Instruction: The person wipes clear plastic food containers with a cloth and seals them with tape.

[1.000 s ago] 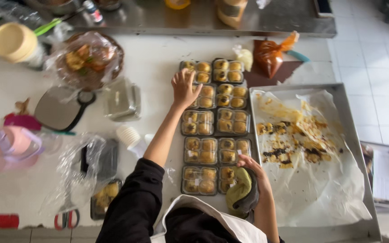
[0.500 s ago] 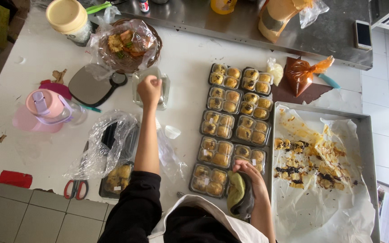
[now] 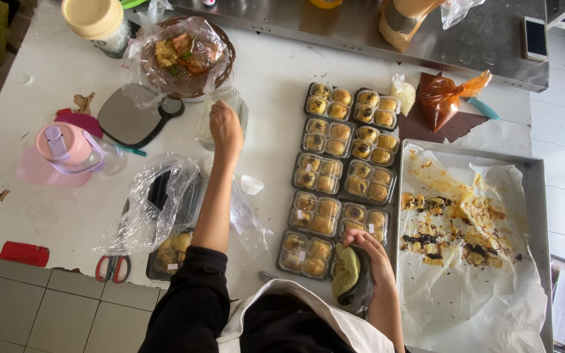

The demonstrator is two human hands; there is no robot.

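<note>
left hand (image 3: 225, 128) stretched out over the white table (image 3: 53, 209), fingers curled shut around the rim of a clear tub (image 3: 220, 117) just below a wrapped basket (image 3: 184, 55) of food. right hand (image 3: 369, 256) low near the body, fingers closed around a dark green cloth (image 3: 353, 278), resting against the nearest of ten clear pastry boxes (image 3: 341, 176) set in two columns mid-table. beside them on the right, a metal tray (image 3: 539, 216) lined with stained paper. left of the arm, a crumpled plastic bag (image 3: 148, 206), pink bottle (image 3: 67, 147), scissors (image 3: 112, 267).
</note>
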